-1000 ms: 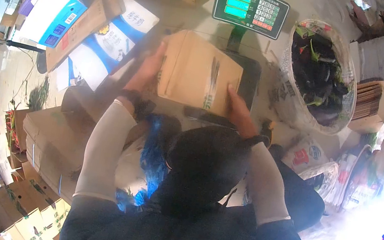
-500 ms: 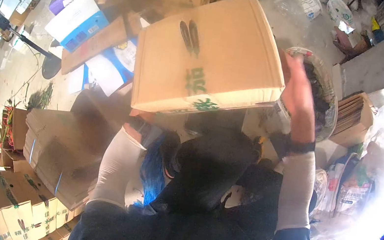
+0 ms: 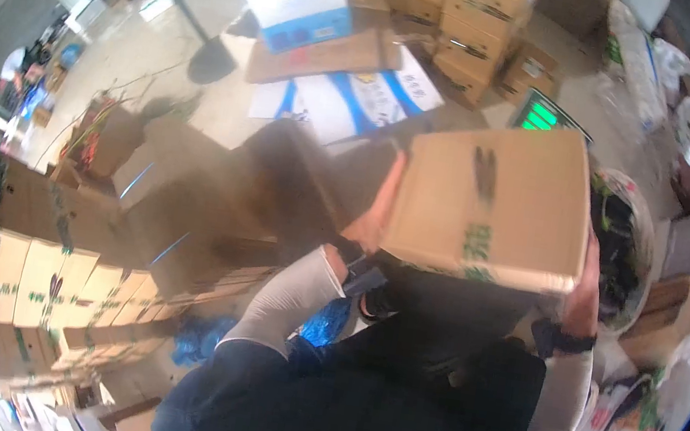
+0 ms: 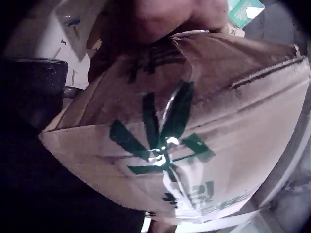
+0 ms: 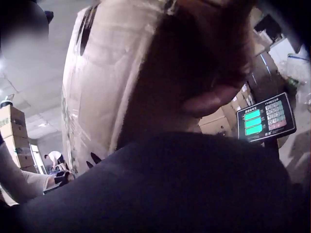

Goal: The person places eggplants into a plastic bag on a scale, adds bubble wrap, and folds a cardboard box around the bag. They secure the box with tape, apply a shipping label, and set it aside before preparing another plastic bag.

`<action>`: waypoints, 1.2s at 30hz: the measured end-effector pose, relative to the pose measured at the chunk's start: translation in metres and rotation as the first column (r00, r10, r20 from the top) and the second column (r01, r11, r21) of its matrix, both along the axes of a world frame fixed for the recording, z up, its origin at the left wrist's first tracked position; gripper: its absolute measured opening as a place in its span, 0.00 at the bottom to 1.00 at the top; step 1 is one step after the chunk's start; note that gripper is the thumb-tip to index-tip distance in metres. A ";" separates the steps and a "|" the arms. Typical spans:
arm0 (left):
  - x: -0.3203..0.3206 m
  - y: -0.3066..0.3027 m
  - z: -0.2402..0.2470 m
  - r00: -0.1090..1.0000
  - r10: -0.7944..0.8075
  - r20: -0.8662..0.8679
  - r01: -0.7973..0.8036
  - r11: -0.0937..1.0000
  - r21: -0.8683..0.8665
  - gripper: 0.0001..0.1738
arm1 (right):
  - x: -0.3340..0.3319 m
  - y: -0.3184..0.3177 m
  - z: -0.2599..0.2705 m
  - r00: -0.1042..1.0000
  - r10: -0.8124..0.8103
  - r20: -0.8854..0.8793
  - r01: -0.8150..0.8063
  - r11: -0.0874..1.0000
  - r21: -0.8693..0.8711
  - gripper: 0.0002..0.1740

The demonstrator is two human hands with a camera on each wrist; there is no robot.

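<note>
A taped cardboard box (image 3: 493,206) with green lettering and a dark printed mark is held up in front of me between both hands. My left hand (image 3: 377,211) grips its left side, and in the left wrist view the fingers (image 4: 170,19) lie against the box's edge above the green print. On the opposite side my right hand (image 3: 584,296) grips the box, its lower part toward me. The right wrist view has that hand's fingers (image 5: 218,99) on the shaded box side. Behind the box shows a scale display (image 5: 266,117) with lit green readouts.
Taped cartons (image 3: 50,278) are stacked at my left, beside flattened brown cardboard (image 3: 223,197). Dark vegetables fill a pale basket (image 3: 643,260) on the right. More cartons (image 3: 481,22) stand at the back. A blue-and-white box (image 3: 303,17) lies on flat cardboard ahead.
The box was low by the scale, then both hands raised it. My view has since swung left, bringing the stacked cartons further in; the box stays in both hands.
</note>
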State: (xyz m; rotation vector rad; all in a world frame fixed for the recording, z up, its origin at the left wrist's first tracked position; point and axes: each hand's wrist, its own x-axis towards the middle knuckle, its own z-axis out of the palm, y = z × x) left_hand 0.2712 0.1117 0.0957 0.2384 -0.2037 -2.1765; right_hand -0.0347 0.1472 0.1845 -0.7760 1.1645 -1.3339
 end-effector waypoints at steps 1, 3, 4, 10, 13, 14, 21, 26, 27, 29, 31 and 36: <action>0.005 0.003 -0.003 0.998 -0.053 0.045 0.049 0.996 0.080 0.40 | -0.051 -0.017 -0.060 0.989 0.125 0.075 -0.126 0.992 0.009 0.29; 0.013 0.012 0.003 0.993 -0.031 0.113 0.025 0.998 0.060 0.40 | -0.032 -0.002 -0.041 0.953 0.109 0.282 -0.135 0.988 0.076 0.28; 0.014 0.018 0.006 0.985 -0.026 0.173 0.019 0.999 0.044 0.39 | -0.024 0.001 -0.035 0.912 0.170 0.373 -0.197 0.980 0.036 0.29; 0.031 0.027 0.021 0.994 -0.010 0.112 0.000 0.996 0.087 0.39 | -0.120 -0.024 -0.107 0.954 0.297 0.036 -0.293 0.951 -0.101 0.32; 0.043 0.022 0.023 0.997 0.024 0.071 -0.028 0.999 0.046 0.39 | -0.054 -0.044 -0.038 0.934 0.355 0.052 -0.350 0.933 -0.078 0.34; 0.045 0.019 0.019 0.997 0.038 0.070 -0.041 0.998 0.044 0.39 | 0.000 -0.046 0.015 0.928 0.346 0.141 -0.344 0.938 -0.043 0.35; 0.108 -0.002 0.019 0.865 0.492 -0.097 -0.494 0.870 0.002 0.41 | 0.103 -0.066 0.072 0.869 0.196 -0.455 -0.378 0.856 -0.352 0.37; 0.220 -0.035 0.012 0.347 0.936 0.058 -0.918 0.352 -0.184 0.40 | 0.051 -0.072 -0.007 0.748 0.433 -0.503 -0.537 0.840 -0.075 0.36; 0.235 -0.037 0.012 0.337 0.940 0.054 -0.921 0.341 -0.186 0.40 | 0.044 -0.071 -0.020 0.710 0.440 -0.550 -0.490 0.870 0.063 0.34; 0.263 -0.042 0.012 -0.365 0.882 0.299 -0.744 -0.083 -0.663 0.36 | 0.039 -0.067 -0.038 0.669 0.452 -0.590 -0.427 0.883 0.193 0.33; 0.326 -0.070 -0.031 -0.405 0.848 0.342 -0.728 -0.073 -0.682 0.36 | 0.039 -0.063 -0.051 0.713 0.431 -0.554 -0.308 0.901 0.305 0.30; 0.404 -0.102 -0.002 0.131 0.986 0.106 -0.990 0.136 -0.043 0.40 | 0.039 -0.072 -0.081 0.648 0.412 -0.640 -0.272 0.911 0.311 0.29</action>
